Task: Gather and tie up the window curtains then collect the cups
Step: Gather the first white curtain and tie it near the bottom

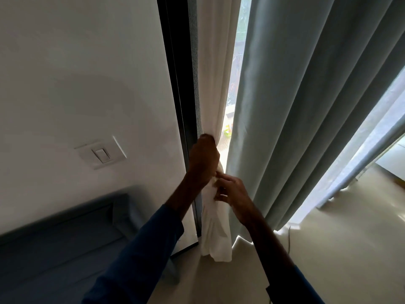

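Observation:
A white sheer curtain [213,84] hangs bunched against the dark window frame [179,84]. My left hand [203,161] grips the gathered white fabric at about mid-height, fingers curled round it. Just below, my right hand [232,191] pinches the same white curtain, whose loose end [215,238] hangs down toward the floor. A thick grey-blue curtain [295,106] hangs in folds to the right, apart from both hands. No cups are in view.
A white wall with a light switch [102,154] is on the left. A blue upholstered piece of furniture [65,238] stands at the lower left. Pale floor [339,249] spreads at the lower right, with a second sheer panel [377,128] at the far right.

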A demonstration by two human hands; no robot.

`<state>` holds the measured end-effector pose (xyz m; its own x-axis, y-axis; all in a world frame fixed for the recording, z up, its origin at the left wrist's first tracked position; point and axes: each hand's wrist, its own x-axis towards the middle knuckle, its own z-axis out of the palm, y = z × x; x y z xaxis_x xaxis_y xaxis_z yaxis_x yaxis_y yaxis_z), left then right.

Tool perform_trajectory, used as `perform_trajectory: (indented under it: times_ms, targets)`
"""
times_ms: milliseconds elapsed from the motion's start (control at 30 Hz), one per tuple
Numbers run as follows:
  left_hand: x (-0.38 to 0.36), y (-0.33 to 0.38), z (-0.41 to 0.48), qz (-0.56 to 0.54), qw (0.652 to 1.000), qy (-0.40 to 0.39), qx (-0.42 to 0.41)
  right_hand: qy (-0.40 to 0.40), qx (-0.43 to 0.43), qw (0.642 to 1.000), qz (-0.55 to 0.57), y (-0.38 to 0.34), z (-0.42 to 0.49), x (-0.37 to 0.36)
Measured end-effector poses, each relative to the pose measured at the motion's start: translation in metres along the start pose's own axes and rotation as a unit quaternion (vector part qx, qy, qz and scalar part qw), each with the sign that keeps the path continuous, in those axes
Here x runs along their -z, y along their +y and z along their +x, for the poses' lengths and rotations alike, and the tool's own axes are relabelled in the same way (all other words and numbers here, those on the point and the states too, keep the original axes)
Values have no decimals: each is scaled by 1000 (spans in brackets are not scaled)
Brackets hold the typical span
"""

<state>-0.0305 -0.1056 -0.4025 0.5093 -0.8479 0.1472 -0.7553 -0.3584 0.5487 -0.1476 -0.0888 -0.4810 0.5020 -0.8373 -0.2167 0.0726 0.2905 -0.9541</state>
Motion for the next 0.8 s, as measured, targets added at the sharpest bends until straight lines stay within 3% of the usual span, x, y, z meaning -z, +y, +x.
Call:
perform_trajectory:
  times_ms: [67, 133, 233, 400, 533, 667, 800]
  targets:
    - [-2, 0, -2, 23, 1000, -4, -4, -35, -62, 994, 86, 4, 0, 2]
    - [-3, 0, -5, 36, 999, -9, -6, -42, -84, 991, 98, 11, 1, 6]
    - [-3, -5, -6, 56, 998, 6, -8, -19, -56, 998, 30, 17, 2, 16]
    - [-1, -13, -8, 58, 995, 48, -64, 29, 79, 992, -94, 13, 1, 20]
    - [7, -20, -12, 67, 990, 57, -107, 2, 123, 980, -155, 8, 3, 28]
    - [12, -28, -12, 13, 994, 29, -106, -23, 165, 957, -239, -4, 2, 44]
    - [18, -39, -8, -107, 988, -67, -92, -78, 181, 911, -362, -19, 4, 71]
